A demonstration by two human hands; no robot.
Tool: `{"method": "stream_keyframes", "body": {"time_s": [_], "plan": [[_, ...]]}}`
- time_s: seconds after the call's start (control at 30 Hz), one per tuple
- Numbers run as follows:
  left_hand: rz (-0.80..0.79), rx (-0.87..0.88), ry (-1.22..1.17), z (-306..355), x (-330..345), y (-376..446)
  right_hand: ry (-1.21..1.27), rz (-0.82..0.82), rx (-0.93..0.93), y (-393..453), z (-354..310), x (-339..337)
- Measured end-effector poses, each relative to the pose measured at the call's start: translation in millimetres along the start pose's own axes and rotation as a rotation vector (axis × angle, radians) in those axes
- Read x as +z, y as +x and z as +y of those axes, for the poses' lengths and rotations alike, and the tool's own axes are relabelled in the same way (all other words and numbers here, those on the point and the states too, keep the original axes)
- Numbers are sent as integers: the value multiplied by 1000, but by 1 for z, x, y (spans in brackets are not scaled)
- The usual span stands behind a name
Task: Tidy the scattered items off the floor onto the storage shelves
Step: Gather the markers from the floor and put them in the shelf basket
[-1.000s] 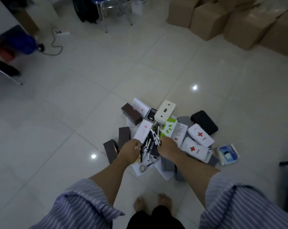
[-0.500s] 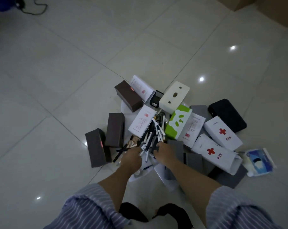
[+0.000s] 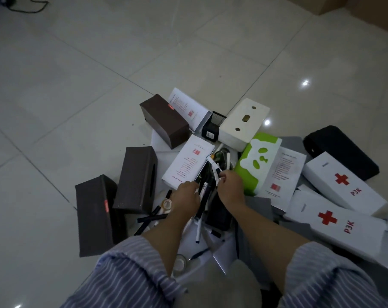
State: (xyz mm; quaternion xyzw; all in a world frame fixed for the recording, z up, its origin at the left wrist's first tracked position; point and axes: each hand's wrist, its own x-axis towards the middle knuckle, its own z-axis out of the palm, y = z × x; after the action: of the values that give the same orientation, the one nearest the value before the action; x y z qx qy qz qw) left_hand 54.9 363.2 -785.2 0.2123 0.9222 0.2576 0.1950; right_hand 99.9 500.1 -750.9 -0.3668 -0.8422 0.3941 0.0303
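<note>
A heap of items lies on the tiled floor. In its middle is a bundle of black and white markers [image 3: 205, 192]. My left hand [image 3: 185, 197] grips the bundle from the left, fingers curled down into it. My right hand [image 3: 231, 187] pinches a white marker [image 3: 214, 168] at the bundle's top right. Around them lie three dark brown boxes [image 3: 137, 181], white leaflet boxes [image 3: 187, 165], a green panda box [image 3: 258, 161], a cream box [image 3: 244, 123] and two white P3K red-cross boxes [image 3: 342, 181].
A black mesh pen cup [image 3: 212, 127] stands between the far brown box and the cream box. A black pouch [image 3: 342, 150] lies at the far right. Tape rolls [image 3: 167, 204] and loose pens lie near my left wrist. Cardboard cartons [image 3: 366, 7] stand at the top right.
The view has dropped closer to the heap. Both hands have stayed on the marker bundle; my right hand now pinches one white marker at its top.
</note>
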Motion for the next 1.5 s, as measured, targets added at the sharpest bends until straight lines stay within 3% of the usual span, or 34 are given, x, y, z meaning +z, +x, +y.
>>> {"method": "stream_keyframes", "body": {"time_s": [0.13, 0.3, 0.7, 0.87, 1.03, 1.27, 1.5], "plan": [[100, -43, -150, 22, 23, 10, -7, 97, -27, 12, 4, 19], [162, -155, -367, 39, 42, 5, -70, 97, -84, 10, 21, 40], [167, -113, -290, -11, 49, -14, -345, 282, -216, -15, 57, 59], [147, -121, -268, -14, 48, -13, -432, 233, -205, -18, 56, 55], [243, -246, -434, -7, 43, -8, -435, 153, -209, -20, 59, 52], [290, -237, -550, 16, 39, 12, -235, 55, -51, -23, 52, 38], [159, -202, -391, 23, 51, 34, 99, 85, 59, -11, 42, 24]]}}
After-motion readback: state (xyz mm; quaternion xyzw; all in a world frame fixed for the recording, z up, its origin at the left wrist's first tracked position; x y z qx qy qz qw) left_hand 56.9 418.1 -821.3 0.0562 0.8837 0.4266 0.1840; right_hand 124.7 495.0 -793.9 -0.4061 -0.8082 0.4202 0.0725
